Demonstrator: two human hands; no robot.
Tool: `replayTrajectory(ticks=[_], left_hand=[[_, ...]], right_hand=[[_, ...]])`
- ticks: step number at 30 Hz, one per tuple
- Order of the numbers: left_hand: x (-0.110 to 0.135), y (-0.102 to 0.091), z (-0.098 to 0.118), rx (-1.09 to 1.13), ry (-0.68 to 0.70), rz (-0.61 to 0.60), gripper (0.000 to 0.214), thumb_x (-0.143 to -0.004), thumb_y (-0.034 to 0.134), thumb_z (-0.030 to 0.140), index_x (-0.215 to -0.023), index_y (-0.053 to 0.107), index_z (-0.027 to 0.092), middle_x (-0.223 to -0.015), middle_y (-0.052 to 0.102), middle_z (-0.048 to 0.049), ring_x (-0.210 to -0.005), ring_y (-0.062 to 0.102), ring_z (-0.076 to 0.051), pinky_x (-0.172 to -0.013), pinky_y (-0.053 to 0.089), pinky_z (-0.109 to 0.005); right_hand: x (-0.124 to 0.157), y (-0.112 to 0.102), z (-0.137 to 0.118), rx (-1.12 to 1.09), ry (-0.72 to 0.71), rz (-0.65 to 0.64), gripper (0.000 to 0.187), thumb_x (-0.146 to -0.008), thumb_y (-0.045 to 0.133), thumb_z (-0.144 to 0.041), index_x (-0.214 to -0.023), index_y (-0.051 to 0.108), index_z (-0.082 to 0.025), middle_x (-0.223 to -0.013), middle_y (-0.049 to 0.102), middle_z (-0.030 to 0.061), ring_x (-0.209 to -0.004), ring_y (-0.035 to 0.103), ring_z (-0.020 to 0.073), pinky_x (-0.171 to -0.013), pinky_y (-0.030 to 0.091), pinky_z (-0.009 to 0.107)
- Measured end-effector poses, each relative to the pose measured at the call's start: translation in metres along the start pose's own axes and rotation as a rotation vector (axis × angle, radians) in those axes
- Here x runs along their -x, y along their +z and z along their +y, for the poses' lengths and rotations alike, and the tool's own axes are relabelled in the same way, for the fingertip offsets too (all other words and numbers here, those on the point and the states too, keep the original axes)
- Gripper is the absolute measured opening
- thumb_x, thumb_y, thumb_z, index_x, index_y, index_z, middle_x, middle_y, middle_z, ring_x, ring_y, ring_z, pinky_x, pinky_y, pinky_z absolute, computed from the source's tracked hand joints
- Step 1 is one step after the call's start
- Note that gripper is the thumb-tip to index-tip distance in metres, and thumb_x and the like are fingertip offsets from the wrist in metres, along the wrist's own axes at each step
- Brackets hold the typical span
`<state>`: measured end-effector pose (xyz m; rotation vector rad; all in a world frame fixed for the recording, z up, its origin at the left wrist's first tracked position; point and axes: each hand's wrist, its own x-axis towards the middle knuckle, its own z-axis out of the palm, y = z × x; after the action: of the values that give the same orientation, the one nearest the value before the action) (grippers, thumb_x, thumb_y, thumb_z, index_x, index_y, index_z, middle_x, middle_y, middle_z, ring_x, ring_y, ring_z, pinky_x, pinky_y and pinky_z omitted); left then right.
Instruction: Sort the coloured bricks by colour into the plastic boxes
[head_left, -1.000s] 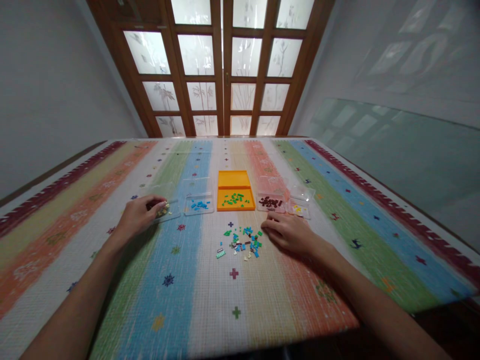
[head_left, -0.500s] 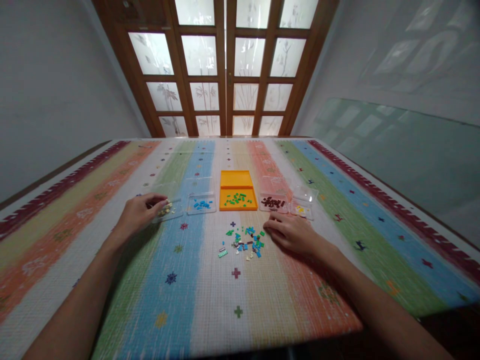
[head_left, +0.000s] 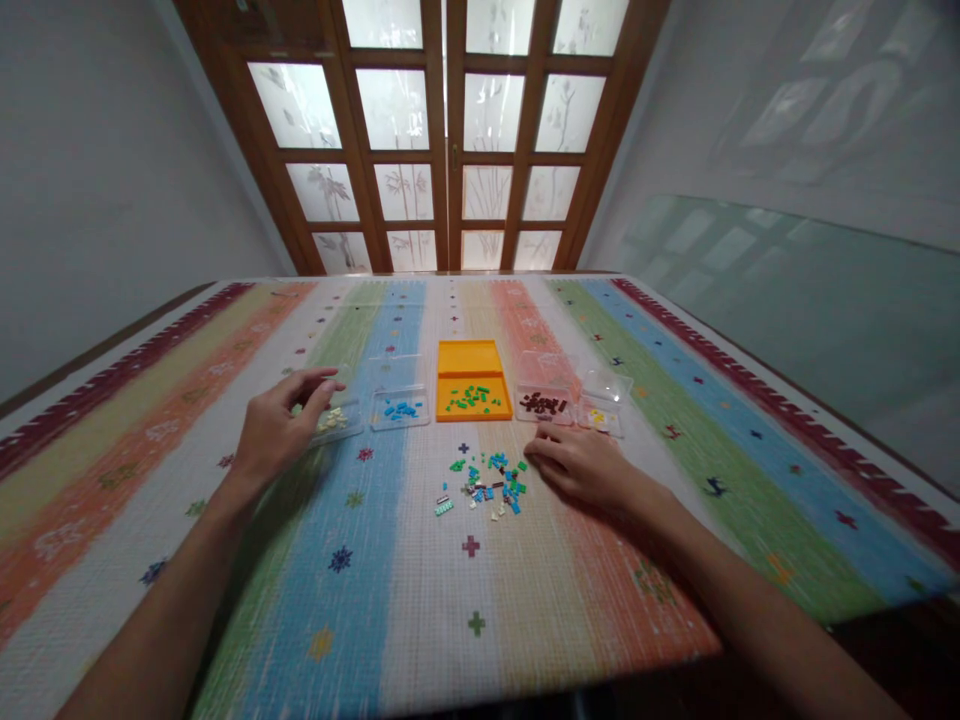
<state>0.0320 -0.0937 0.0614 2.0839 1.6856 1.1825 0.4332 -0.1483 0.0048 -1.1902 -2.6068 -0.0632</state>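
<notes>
My left hand (head_left: pixel 289 415) hovers at the near left side of a clear plastic box with cream-coloured bricks (head_left: pixel 332 419). Its thumb and fingers are apart, and nothing shows between them. My right hand (head_left: pixel 574 460) rests on the tablecloth, fingers curled together, just right of a loose pile of small toy bricks (head_left: pixel 491 485). Blue, green, brown and cream pieces are mixed in that pile. Whether the right fingertips hold a piece is hidden. Close beyond the right hand are a clear box of dark brown bricks (head_left: pixel 543 404) and a clear box with yellow bricks (head_left: pixel 598 418).
In the middle of the row lies an opened orange case (head_left: pixel 469 358) with green bricks (head_left: pixel 472 398) inside. To its left is a clear box of blue bricks (head_left: pixel 403 411). A striped tablecloth (head_left: pixel 427 620) covers the table. Wooden doors with glass panes (head_left: pixel 442 140) stand beyond.
My left hand has lifted and drawn back slightly left from the cream bricks, its fingers spreading apart. The right hand keeps its place beside the pile. The view has shifted a little.
</notes>
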Motion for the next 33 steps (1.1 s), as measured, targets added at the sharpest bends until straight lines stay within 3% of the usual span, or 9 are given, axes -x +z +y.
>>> replayTrajectory(ticks=[2,5,7,11,14,18,25,31,33], left_hand=[[0.006,0.008,0.012,0.016,0.077,0.022,0.036,-0.093,0.056,0.045,-0.115,0.069,0.02,-0.097,0.078,-0.0047,-0.079,0.07,-0.018,-0.08,0.056,-0.032],[0.016,0.024,0.027,0.042,0.228,-0.041,0.028,-0.095,0.058,0.04,-0.111,0.071,0.02,-0.093,0.077,-0.0037,-0.074,0.067,-0.016,-0.075,0.056,-0.03],[0.023,0.035,0.033,0.084,0.338,-0.153,0.022,-0.096,0.059,0.036,-0.105,0.072,0.02,-0.091,0.075,-0.0036,-0.075,0.066,-0.016,-0.072,0.055,-0.029],[0.038,0.055,0.038,0.18,0.537,-0.465,0.019,-0.098,0.055,0.025,-0.105,0.073,0.022,-0.1,0.072,-0.0067,-0.091,0.067,-0.018,-0.08,0.056,-0.032],[0.045,0.065,0.037,0.187,0.578,-0.63,0.022,-0.098,0.054,0.02,-0.105,0.074,0.023,-0.099,0.068,-0.0077,-0.092,0.065,-0.019,-0.079,0.055,-0.033],[0.051,0.071,0.035,0.181,0.554,-0.714,0.023,-0.099,0.051,0.018,-0.105,0.073,0.022,-0.099,0.064,-0.0075,-0.092,0.063,-0.019,-0.08,0.054,-0.033],[0.051,0.072,0.038,0.195,0.539,-0.663,0.016,-0.101,0.051,0.021,-0.1,0.067,0.021,-0.101,0.062,-0.0069,-0.093,0.061,-0.02,-0.083,0.054,-0.035],[0.028,0.069,0.025,0.145,0.49,-0.286,0.013,-0.1,0.051,0.02,-0.102,0.064,0.021,-0.101,0.061,-0.0053,-0.092,0.061,-0.019,-0.086,0.053,-0.037],[0.018,0.067,0.018,0.089,0.448,-0.213,0.012,-0.098,0.052,0.021,-0.1,0.064,0.021,-0.1,0.061,-0.0048,-0.089,0.061,-0.019,-0.085,0.053,-0.037]], right_hand=[[0.0,0.0,0.0,0.002,0.001,-0.007,0.022,-0.098,0.048,-0.017,-0.092,0.069,-0.017,-0.09,0.066,0.0086,-0.069,0.052,0.0143,-0.063,0.029,0.031],[0.0,0.0,0.001,-0.001,0.008,-0.002,0.023,-0.098,0.047,-0.017,-0.092,0.069,-0.016,-0.09,0.066,0.0085,-0.069,0.051,0.014,-0.063,0.028,0.031],[0.0,0.001,0.001,-0.005,0.008,-0.005,0.023,-0.098,0.047,-0.017,-0.093,0.069,-0.017,-0.091,0.065,0.0084,-0.069,0.05,0.0139,-0.063,0.028,0.031],[0.0,0.001,0.001,-0.007,0.006,-0.014,0.02,-0.097,0.049,-0.017,-0.093,0.069,-0.017,-0.091,0.065,0.008,-0.07,0.049,0.0138,-0.063,0.027,0.031],[0.0,0.0,0.001,0.008,0.007,-0.017,0.019,-0.096,0.05,-0.016,-0.093,0.069,-0.018,-0.091,0.065,0.0079,-0.07,0.049,0.014,-0.064,0.027,0.032],[-0.001,-0.001,0.0,0.017,0.009,-0.025,0.019,-0.095,0.051,-0.015,-0.093,0.069,-0.018,-0.091,0.065,0.0081,-0.071,0.05,0.0146,-0.064,0.027,0.032],[0.001,0.001,0.001,0.014,0.011,-0.024,0.019,-0.096,0.05,-0.016,-0.094,0.069,-0.018,-0.091,0.065,0.0079,-0.07,0.05,0.0142,-0.064,0.027,0.031],[0.0,0.001,0.001,0.011,0.005,-0.029,0.02,-0.096,0.049,-0.016,-0.094,0.069,-0.018,-0.092,0.065,0.0081,-0.071,0.05,0.0143,-0.064,0.028,0.031],[0.0,0.001,0.001,0.011,0.009,-0.033,0.019,-0.096,0.05,-0.016,-0.094,0.069,-0.018,-0.093,0.065,0.0081,-0.07,0.05,0.0143,-0.064,0.028,0.031]])
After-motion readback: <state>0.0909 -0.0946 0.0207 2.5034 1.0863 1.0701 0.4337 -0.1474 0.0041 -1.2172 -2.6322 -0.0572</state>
